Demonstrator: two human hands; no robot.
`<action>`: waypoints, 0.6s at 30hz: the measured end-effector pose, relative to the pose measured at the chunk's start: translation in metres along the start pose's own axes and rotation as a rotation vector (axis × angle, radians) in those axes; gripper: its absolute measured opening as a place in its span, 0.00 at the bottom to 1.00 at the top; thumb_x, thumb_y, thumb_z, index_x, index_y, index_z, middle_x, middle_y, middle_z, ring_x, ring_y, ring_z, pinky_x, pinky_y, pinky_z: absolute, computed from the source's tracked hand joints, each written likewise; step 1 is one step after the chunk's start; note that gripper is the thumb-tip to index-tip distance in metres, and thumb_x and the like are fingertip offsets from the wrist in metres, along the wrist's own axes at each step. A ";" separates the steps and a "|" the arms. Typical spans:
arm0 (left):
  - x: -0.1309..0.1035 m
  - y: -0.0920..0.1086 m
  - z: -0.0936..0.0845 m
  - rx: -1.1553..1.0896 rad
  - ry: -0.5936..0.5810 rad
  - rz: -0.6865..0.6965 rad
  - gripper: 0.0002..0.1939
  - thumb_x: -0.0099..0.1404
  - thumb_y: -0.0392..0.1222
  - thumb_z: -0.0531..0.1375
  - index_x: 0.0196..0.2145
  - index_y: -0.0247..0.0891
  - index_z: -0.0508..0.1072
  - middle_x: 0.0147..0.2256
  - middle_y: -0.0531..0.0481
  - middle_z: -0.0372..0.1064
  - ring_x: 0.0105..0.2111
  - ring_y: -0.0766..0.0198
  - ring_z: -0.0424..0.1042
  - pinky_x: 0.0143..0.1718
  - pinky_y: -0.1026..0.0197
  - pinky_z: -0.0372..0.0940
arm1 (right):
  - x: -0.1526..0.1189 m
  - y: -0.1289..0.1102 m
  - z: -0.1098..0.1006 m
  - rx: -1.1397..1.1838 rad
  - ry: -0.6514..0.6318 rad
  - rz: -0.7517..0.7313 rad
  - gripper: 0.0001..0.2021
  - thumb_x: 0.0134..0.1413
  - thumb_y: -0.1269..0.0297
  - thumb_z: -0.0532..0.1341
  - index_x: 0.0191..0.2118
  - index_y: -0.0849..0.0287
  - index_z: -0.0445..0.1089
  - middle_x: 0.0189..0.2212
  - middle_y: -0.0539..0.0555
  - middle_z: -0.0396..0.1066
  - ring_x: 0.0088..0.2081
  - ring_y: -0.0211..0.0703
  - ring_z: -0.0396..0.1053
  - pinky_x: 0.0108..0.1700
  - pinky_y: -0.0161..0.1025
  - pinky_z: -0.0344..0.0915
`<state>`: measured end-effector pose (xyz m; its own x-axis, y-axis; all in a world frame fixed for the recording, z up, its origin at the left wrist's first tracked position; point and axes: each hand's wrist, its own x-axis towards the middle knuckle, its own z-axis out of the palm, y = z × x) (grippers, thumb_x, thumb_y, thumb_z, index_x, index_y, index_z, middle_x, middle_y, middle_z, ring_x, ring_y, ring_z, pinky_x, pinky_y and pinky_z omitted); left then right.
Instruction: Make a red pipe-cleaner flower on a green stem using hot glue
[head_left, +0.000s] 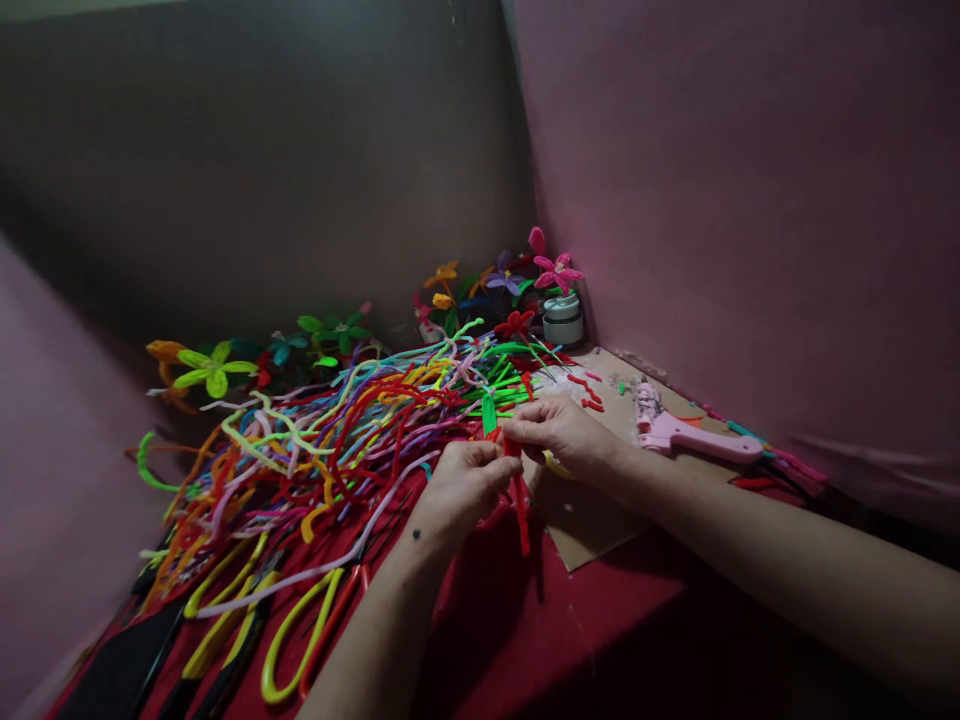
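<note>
Both hands meet over the front of the red table, pinching red pipe cleaners whose ends hang down below the fingers. My left hand is closed with thumb and fingertips on the red stems. Just above and to the right, my right hand is closed on the upper part of the same red piece. A green pipe-cleaner leaf stands up right behind the fingers; whether it joins the red piece is hidden. A large heap of many-coloured pipe cleaners spreads to the left.
A pink glue gun lies on a cardboard sheet at right. Yellow-handled scissors and pliers lie front left, near a black flat object. Finished pipe-cleaner flowers and a lidded jar stand along the back. Walls enclose the table.
</note>
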<state>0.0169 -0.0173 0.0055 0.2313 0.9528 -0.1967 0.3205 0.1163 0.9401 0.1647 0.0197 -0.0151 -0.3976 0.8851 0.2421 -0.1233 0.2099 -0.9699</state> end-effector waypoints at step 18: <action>0.004 -0.008 0.003 -0.108 0.007 0.025 0.08 0.53 0.41 0.57 0.22 0.34 0.68 0.09 0.57 0.57 0.08 0.74 0.53 0.12 0.69 0.44 | 0.105 0.029 -0.051 -0.820 0.398 0.406 0.14 0.55 0.63 0.60 0.45 0.64 0.67 0.43 0.57 0.68 0.42 0.45 0.68 0.42 0.44 0.66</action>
<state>0.0182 -0.0153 -0.0034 0.2314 0.9576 -0.1714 0.2136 0.1219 0.9693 0.1656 0.1403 -0.0193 0.0820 0.9966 0.0079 0.6802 -0.0501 -0.7313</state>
